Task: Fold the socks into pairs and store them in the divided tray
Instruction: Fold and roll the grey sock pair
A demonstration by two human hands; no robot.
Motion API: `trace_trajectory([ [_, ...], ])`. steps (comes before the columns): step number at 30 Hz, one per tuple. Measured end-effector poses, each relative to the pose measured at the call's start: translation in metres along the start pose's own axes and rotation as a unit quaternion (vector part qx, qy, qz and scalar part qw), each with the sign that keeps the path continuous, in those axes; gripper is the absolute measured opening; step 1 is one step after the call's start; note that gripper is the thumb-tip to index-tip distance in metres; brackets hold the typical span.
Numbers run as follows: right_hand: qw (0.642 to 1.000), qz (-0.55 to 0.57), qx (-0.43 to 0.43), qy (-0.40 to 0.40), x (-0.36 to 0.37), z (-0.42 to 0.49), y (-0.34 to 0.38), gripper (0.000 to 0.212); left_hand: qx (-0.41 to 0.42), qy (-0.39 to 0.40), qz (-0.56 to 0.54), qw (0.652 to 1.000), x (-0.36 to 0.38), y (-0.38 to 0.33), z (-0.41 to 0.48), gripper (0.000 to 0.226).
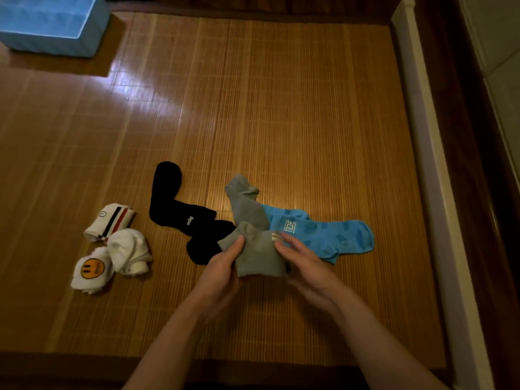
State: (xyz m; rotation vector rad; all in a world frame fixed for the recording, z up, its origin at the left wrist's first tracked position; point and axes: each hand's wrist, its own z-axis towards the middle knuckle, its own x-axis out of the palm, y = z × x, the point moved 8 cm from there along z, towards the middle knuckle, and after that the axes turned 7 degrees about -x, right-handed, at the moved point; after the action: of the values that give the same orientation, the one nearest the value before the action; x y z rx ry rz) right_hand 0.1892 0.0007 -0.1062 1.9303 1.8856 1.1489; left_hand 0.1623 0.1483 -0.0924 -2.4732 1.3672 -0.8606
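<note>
We see a woven bamboo mat (281, 108), dimly lit, glare far left; a white rail (425, 142) on its right; pale floor tiles (503, 66) beyond.

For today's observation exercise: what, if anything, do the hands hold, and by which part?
The grey sock: the left hand pinches the fold's left edge, the right hand holds its lettered right edge.

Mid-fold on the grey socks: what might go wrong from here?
1. The grey socks, held by left hand and right hand, lie over the blue socks and against a black sock; lifting may drag those.
2. The blue tray sits far off, top left; a loose fold may open on the way.
</note>
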Motion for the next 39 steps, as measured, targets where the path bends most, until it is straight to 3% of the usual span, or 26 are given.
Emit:
trace_trajectory([
  [3,0.998,-0.015,0.019,0.049,0.014,0.002,-0.001,0.036,0.001,-0.033,0.053,0.998,-0.017,-0.006,0.001,0.037],
  [5,0.994,-0.101,-0.004,-0.036,0.006,0.01,0.0,0.037,0.033,-0.118,0.064,0.99,-0.041,-0.013,0.002,0.036],
  [7,0.974,-0.178,-0.024,-0.136,-0.005,0.018,0.003,0.031,0.064,-0.18,0.008,0.982,-0.065,-0.02,0.0,0.034],
  [11,0.947,-0.275,-0.06,-0.155,0.007,0.04,0.005,0.007,0.074,-0.172,-0.09,0.978,-0.083,-0.029,0.002,0.024],
  [13,0.901,-0.399,-0.101,-0.139,0.016,0.054,0.01,0.008,0.064,-0.162,-0.098,0.98,-0.085,-0.031,0.002,0.02],
  [15,0.827,-0.534,-0.125,-0.126,0.023,0.067,0.013,0.018,0.051,-0.152,-0.11,0.981,-0.089,-0.033,0.001,0.019],
  [19,0.687,-0.72,-0.099,-0.007,0.037,0.089,-0.002,0.031,0.032,-0.148,-0.137,0.979,-0.095,-0.038,0.001,0.028],
  [22,0.649,-0.753,-0.105,0.034,0.039,0.101,-0.001,0.035,0.023,-0.142,-0.147,0.979,-0.099,-0.042,0.002,0.033],
  [24,0.633,-0.758,-0.155,0.027,0.047,0.105,0.013,0.034,0.023,-0.141,-0.151,0.978,-0.103,-0.045,0.003,0.033],
  [26,0.669,-0.709,-0.22,-0.03,0.054,0.102,0.036,0.028,0.022,-0.133,-0.158,0.978,-0.105,-0.048,0.003,0.032],
  [28,0.756,-0.595,-0.244,-0.122,0.05,0.095,0.058,0.02,0.02,-0.121,-0.17,0.978,-0.105,-0.05,0.004,0.032],
  [32,0.907,-0.231,-0.203,-0.288,0.028,0.078,0.086,0.016,-0.002,-0.106,-0.18,0.978,-0.098,-0.047,0.009,0.032],
  [34,0.948,0.056,-0.179,-0.257,0.033,0.076,0.09,0.026,-0.042,-0.076,-0.162,0.983,-0.085,-0.041,0.008,0.035],
  [36,0.941,0.263,-0.137,-0.163,0.049,0.072,0.094,0.031,-0.089,-0.014,-0.159,0.983,-0.063,-0.035,0.005,0.044],
  [37,0.941,0.3,-0.113,-0.112,0.057,0.066,0.096,0.03,-0.103,0.021,-0.159,0.982,-0.051,-0.033,0.003,0.049],
  [39,0.96,0.27,-0.074,-0.03,0.069,0.052,0.094,0.023,-0.103,0.1,-0.164,0.976,-0.027,-0.037,-0.001,0.057],
])
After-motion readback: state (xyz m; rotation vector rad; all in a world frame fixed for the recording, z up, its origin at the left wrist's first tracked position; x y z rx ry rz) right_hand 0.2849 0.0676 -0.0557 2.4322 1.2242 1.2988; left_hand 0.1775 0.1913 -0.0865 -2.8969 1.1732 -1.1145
